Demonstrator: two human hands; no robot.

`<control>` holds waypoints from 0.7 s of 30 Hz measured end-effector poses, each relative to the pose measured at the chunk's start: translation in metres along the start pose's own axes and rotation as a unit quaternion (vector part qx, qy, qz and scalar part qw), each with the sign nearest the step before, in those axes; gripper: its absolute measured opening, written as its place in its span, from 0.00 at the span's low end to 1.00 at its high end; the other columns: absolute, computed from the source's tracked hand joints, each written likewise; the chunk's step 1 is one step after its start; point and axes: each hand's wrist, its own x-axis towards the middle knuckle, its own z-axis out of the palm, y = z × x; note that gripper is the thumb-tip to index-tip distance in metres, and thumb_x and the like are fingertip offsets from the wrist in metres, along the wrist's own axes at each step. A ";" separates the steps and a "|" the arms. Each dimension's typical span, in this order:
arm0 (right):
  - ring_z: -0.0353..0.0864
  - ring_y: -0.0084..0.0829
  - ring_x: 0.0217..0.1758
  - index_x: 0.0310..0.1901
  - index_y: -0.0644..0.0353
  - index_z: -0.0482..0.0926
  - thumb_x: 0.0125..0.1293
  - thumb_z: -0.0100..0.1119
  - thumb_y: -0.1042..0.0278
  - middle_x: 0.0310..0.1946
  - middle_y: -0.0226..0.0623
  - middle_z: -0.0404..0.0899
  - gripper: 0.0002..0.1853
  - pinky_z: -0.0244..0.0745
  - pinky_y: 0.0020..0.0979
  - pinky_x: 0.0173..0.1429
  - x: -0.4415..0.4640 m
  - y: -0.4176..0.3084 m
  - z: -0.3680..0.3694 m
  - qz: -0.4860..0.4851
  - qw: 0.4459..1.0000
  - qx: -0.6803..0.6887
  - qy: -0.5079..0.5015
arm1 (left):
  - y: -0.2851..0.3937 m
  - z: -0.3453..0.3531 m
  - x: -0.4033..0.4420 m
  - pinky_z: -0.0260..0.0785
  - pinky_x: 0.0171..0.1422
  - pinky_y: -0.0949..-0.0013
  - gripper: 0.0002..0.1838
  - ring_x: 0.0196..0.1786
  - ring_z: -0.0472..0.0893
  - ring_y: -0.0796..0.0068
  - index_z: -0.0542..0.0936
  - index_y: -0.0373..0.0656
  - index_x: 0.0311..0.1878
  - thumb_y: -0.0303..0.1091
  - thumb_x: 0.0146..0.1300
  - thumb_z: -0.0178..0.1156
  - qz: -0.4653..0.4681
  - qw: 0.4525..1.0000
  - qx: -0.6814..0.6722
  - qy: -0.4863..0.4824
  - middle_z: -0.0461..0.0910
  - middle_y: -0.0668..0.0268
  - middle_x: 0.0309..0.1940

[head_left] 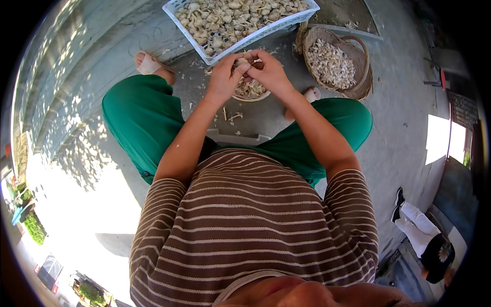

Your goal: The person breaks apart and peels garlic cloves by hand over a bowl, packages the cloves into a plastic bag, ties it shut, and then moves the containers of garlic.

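My left hand [224, 79] is closed around a pale garlic bulb [241, 62], only partly visible between the fingers. My right hand [268, 72] meets it from the other side, thumb and fingers pinched together at the bulb; its fingertips are partly hidden. Directly under both hands is a round container [254, 99] with papery garlic skins [249, 90] in it. Just beyond the hands stands a light blue plastic crate [244, 45] filled with garlic bulbs [230, 23].
To the right, a wicker basket [364, 57] with a hoop handle holds many loose garlic cloves [331, 64]. Scraps of skin [236, 116] lie on the concrete floor [394, 117]. My knees in green trousers [140, 110] flank the work. Another person [422, 230] is at the lower right.
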 end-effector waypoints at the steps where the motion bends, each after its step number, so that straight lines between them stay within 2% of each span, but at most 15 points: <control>1: 0.81 0.28 0.32 0.46 0.68 0.71 0.57 0.60 0.73 0.33 0.38 0.73 0.16 0.80 0.27 0.35 0.000 0.001 0.000 0.000 1.000 0.000 0.000 | -0.001 -0.001 0.002 0.69 0.48 0.61 0.15 0.42 0.78 0.54 0.76 0.38 0.47 0.39 0.66 0.51 -0.006 1.000 -0.002 -0.017 0.78 0.53 0.39; 3: 0.81 0.28 0.30 0.46 0.64 0.73 0.53 0.64 0.71 0.33 0.39 0.73 0.18 0.78 0.28 0.34 0.000 0.001 0.001 -0.136 0.980 -0.142 -0.013 | -0.007 0.001 0.003 0.68 0.50 0.60 0.17 0.44 0.78 0.52 0.75 0.37 0.49 0.41 0.66 0.50 -0.013 0.999 -0.004 -0.032 0.78 0.51 0.41; 4: 0.81 0.28 0.30 0.46 0.64 0.73 0.53 0.64 0.71 0.33 0.39 0.73 0.18 0.78 0.28 0.34 0.000 -0.001 0.001 -0.136 0.980 -0.142 -0.014 | -0.012 0.004 0.003 0.68 0.52 0.59 0.19 0.46 0.77 0.50 0.74 0.37 0.51 0.43 0.68 0.47 -0.017 0.999 -0.001 -0.027 0.77 0.50 0.42; 6: 0.81 0.36 0.28 0.49 0.59 0.71 0.52 0.65 0.69 0.33 0.43 0.76 0.21 0.76 0.34 0.34 -0.003 -0.008 0.002 -0.187 0.936 -0.299 0.009 | -0.015 0.005 0.002 0.67 0.54 0.58 0.21 0.48 0.76 0.48 0.73 0.37 0.53 0.44 0.69 0.45 -0.022 0.999 0.002 -0.022 0.77 0.48 0.44; 7: 0.81 0.36 0.28 0.49 0.59 0.71 0.52 0.65 0.69 0.33 0.43 0.76 0.21 0.76 0.34 0.34 -0.005 -0.011 0.004 -0.186 0.936 -0.299 0.009 | -0.012 0.003 0.002 0.66 0.55 0.57 0.22 0.49 0.75 0.47 0.72 0.36 0.55 0.45 0.70 0.43 -0.053 0.998 0.018 -0.042 0.76 0.47 0.45; 8: 0.80 0.41 0.29 0.49 0.60 0.69 0.54 0.62 0.67 0.31 0.45 0.77 0.21 0.76 0.37 0.35 -0.007 -0.013 0.007 -0.154 0.928 -0.340 0.000 | -0.010 0.002 0.003 0.65 0.57 0.57 0.24 0.51 0.74 0.46 0.71 0.36 0.57 0.46 0.70 0.41 -0.084 0.994 0.034 -0.063 0.75 0.45 0.47; 9: 0.80 0.46 0.30 0.49 0.61 0.67 0.55 0.60 0.65 0.30 0.47 0.78 0.21 0.75 0.41 0.36 -0.008 -0.014 0.010 -0.120 0.917 -0.381 -0.008 | -0.009 0.003 0.002 0.65 0.57 0.57 0.24 0.51 0.74 0.46 0.71 0.36 0.57 0.46 0.70 0.41 -0.084 0.994 0.034 -0.063 0.75 0.45 0.47; 12: 0.79 0.51 0.32 0.48 0.63 0.64 0.58 0.55 0.63 0.27 0.49 0.78 0.20 0.74 0.45 0.37 -0.007 -0.001 0.016 -0.088 0.895 -0.437 -0.005 | -0.008 0.006 0.002 0.65 0.56 0.57 0.24 0.51 0.74 0.45 0.70 0.37 0.58 0.46 0.71 0.39 -0.074 0.995 0.041 -0.061 0.75 0.45 0.48; 14: 0.79 0.52 0.32 0.46 0.65 0.65 0.58 0.54 0.62 0.27 0.50 0.78 0.19 0.74 0.45 0.38 -0.004 0.002 0.015 -0.088 0.904 -0.418 -0.010 | -0.011 0.009 0.001 0.66 0.55 0.57 0.24 0.50 0.75 0.45 0.69 0.40 0.60 0.47 0.70 0.40 -0.010 0.998 0.061 -0.020 0.76 0.45 0.45; 15: 0.78 0.53 0.32 0.44 0.66 0.66 0.58 0.54 0.62 0.28 0.51 0.78 0.18 0.73 0.46 0.38 -0.004 0.002 0.015 -0.088 0.912 -0.400 -0.015 | -0.009 0.007 0.003 0.66 0.55 0.57 0.24 0.50 0.75 0.45 0.69 0.40 0.60 0.47 0.70 0.40 -0.010 0.998 0.061 -0.020 0.76 0.45 0.45; 17: 0.78 0.53 0.32 0.42 0.67 0.67 0.58 0.54 0.62 0.28 0.52 0.78 0.17 0.73 0.46 0.39 -0.003 0.003 0.014 -0.095 0.914 -0.395 -0.019 | -0.004 -0.001 0.008 0.67 0.53 0.56 0.23 0.47 0.76 0.45 0.69 0.44 0.61 0.47 0.70 0.40 -0.113 0.985 0.087 -0.100 0.77 0.45 0.41; 18: 0.78 0.53 0.32 0.41 0.67 0.69 0.58 0.54 0.62 0.28 0.52 0.78 0.17 0.73 0.46 0.39 -0.002 0.002 0.014 -0.103 0.915 -0.390 -0.024 | -0.008 0.000 0.008 0.67 0.53 0.56 0.23 0.47 0.76 0.45 0.69 0.44 0.61 0.47 0.70 0.40 -0.113 0.985 0.087 -0.100 0.77 0.45 0.41; 20: 0.77 0.54 0.32 0.39 0.68 0.69 0.57 0.54 0.62 0.28 0.53 0.78 0.16 0.72 0.47 0.40 -0.003 -0.001 0.015 -0.086 0.924 -0.371 -0.029 | -0.019 0.004 0.007 0.71 0.40 0.62 0.21 0.32 0.81 0.57 0.71 0.56 0.61 0.50 0.70 0.42 -0.055 0.992 0.101 -0.048 0.79 0.52 0.29; 21: 0.77 0.54 0.32 0.38 0.68 0.70 0.57 0.54 0.62 0.28 0.54 0.77 0.15 0.72 0.47 0.40 -0.003 -0.002 0.015 -0.069 0.933 -0.353 -0.034 | -0.016 0.003 0.007 0.71 0.40 0.62 0.21 0.32 0.81 0.57 0.71 0.56 0.61 0.50 0.70 0.42 -0.055 0.992 0.101 -0.048 0.79 0.52 0.29</control>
